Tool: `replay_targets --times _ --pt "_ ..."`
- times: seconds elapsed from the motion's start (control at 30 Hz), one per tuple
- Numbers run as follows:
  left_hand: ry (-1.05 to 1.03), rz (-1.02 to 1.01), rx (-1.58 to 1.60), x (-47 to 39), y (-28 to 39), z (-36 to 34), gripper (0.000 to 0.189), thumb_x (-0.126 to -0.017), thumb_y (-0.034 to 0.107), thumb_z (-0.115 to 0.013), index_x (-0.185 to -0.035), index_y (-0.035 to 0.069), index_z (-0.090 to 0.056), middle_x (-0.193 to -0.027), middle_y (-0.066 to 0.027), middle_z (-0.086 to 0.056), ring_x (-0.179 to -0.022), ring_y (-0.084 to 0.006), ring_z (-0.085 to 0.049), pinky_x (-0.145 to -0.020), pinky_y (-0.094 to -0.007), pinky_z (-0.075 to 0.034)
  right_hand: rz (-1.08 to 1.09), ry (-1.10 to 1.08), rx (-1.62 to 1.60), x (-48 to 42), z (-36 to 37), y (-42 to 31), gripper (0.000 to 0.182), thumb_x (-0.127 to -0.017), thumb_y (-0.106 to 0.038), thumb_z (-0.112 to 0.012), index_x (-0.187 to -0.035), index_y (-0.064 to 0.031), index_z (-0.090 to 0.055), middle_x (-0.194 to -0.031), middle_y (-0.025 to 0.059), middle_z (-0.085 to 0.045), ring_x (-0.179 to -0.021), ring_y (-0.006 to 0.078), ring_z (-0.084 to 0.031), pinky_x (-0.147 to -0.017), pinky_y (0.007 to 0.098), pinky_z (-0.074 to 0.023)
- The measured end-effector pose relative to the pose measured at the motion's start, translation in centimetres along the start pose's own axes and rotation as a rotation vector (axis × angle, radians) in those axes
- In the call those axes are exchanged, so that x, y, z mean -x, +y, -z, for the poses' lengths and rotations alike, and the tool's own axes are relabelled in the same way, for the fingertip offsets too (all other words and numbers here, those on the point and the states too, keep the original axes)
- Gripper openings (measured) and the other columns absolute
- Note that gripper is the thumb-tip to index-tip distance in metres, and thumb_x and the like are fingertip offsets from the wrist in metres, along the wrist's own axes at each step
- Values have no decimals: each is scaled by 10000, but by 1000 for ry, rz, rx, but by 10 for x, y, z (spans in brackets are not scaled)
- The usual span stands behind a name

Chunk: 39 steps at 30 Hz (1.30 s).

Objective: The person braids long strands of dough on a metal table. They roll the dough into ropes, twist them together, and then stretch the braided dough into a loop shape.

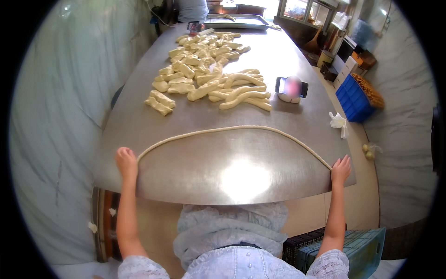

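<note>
A long twisted dough rope [240,127] lies in a wide arc across the near part of the steel table [167,188]. At its left end is my left hand [126,163], fingers curled, covering the tip. My right hand [340,171] holds the other end near the table's right edge, its fingers close together and partly stretched. Both rope tips are hidden by the hands. Farther up the table, thick dough strips [240,96] lie heaped beside a large spread of short dough pieces [195,59]. Two pieces [160,102] sit slightly apart at the left of that spread.
A phone on a stand [281,87] stands right of the dough. A metal tray [237,23] is at the far end, near a person [192,10]. On the floor at right are a blue crate [353,99] of brown food and a green crate [352,247]. A marble-patterned wall [66,115] borders the left.
</note>
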<state>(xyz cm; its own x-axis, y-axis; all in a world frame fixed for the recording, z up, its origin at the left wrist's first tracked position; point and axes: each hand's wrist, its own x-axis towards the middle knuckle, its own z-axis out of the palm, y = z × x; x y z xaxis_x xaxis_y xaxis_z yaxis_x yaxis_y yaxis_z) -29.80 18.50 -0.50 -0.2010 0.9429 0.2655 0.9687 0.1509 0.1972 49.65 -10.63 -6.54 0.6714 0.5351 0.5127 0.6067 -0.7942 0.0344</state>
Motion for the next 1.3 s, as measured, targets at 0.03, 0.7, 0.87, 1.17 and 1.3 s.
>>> replay_targets --times 0.03,0.7,0.87,1.17,1.3 --pt "88 -112 -70 15 -7 -14 425 -1031 183 -513 -1393 -40 -526 -1428 -253 -535 -1346 -418 -484 -1125 -482 -394 25 22 -78 -1 4 -6 453 -1031 -181 -519 -1447 -6 -484 -1368 202 -572 -1259 358 -539 -1071 497 -420" --pt "201 -238 53 65 -3 12 253 -1007 239 -580 -1132 25 -630 -1229 -209 -657 -1149 -385 -617 -904 -480 -503 301 -274 -302 113 62 31 447 -1104 -212 -371 -1523 -84 -460 -1600 121 -422 -1506 308 -345 -1238 496 -239" --pt "77 150 -10 -12 -22 12 310 -1025 253 -554 -1186 -4 -615 -1255 -208 -620 -1188 -399 -575 -1016 -455 -470 -79 -235 187 0 -5 41 487 -1091 -295 -368 -1510 -59 -443 -1526 129 -471 -1433 316 -404 -1168 501 -328" --pt "-36 -488 89 159 -18 40 317 -1032 213 -517 -1267 34 -631 -1383 -164 -616 -1298 -378 -559 -1157 -529 -365 328 -78 -308 85 83 26 172 -941 -85 -627 -1091 -31 -690 -1025 140 -615 -941 336 -580 -859 424 -473" --pt "-53 -579 81 136 -100 98 296 -1056 279 -510 -1073 28 -665 -1174 -150 -704 -1177 -360 -624 -1081 -506 -439 347 -225 -605 56 97 68 53 -895 -39 -686 -942 -21 -667 -974 141 -636 -905 314 -608 -854 396 -482"
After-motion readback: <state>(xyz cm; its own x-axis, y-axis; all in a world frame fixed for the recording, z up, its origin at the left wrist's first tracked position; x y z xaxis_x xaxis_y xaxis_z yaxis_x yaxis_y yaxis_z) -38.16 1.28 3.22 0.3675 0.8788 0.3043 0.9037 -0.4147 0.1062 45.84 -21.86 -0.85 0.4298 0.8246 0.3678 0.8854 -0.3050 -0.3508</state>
